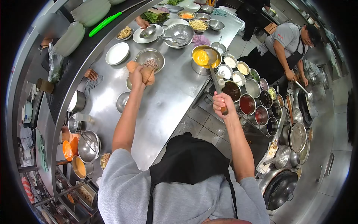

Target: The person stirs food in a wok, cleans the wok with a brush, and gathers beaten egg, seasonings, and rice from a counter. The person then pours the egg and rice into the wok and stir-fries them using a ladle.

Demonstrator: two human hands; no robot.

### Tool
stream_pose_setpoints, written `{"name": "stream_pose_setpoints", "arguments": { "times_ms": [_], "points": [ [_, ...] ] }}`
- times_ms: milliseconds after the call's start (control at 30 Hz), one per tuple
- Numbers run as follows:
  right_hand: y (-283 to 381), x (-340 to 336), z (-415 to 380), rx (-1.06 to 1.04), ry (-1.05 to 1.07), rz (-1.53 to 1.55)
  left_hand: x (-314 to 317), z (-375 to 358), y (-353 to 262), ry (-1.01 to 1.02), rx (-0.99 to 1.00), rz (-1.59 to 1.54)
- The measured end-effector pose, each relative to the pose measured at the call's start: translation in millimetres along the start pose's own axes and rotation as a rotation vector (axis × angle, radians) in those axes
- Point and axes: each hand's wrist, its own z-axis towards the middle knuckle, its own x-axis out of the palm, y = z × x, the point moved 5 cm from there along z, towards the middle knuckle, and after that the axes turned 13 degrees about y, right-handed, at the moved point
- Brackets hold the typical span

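Note:
My right hand (pixel 223 104) is closed around the wooden-ended handle of a ladle (pixel 215 77). The ladle's bowl rests in a metal pot (pixel 201 70) of yellow liquid that looks like beaten egg (pixel 200 57). My left hand (pixel 136 77) grips a folded orange-brown cloth (pixel 149 75) over the steel table. Just beyond the cloth stands a metal bowl (pixel 159 58) with pieces of pale pinkish food in it. The cloth covers part of that bowl's near side.
Metal containers of sauces and seasonings (pixel 247 104) stand to my right. Plates (pixel 117 53) and a mixing bowl (pixel 179 34) sit on the steel table (pixel 160 112). A co-worker (pixel 289 44) works at the stove on the right. Other people's hands (pixel 91 74) show at the table's left and far edges.

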Motion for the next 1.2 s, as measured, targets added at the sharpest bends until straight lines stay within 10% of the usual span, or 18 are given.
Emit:
{"name": "stream_pose_setpoints", "arguments": {
  "times_ms": [900,1200],
  "points": [
    [29,52,-44,-0.066,0.309,0.365,54,-42,2,0.021,0.299,0.025],
    [32,91,-84,-0.046,0.427,0.405,118,-32,69,0.081,0.126,-0.051]
  ]
}}
